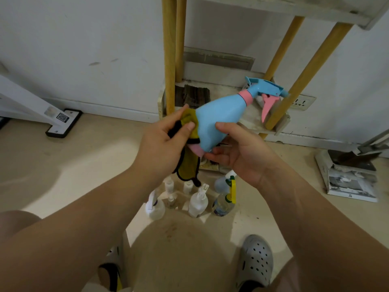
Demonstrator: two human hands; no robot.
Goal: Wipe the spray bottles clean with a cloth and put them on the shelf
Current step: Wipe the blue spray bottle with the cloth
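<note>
blue spray bottle (219, 119), no readable label

Bare forearms, no sleeves — grey perforated clogs (255, 261), dark socks.

Single head-worn wide-angle view, looking forward and steeply down, close above both hands (202, 144), toward floor (84, 165) and shelf (263, 123) by the wall.
</note>
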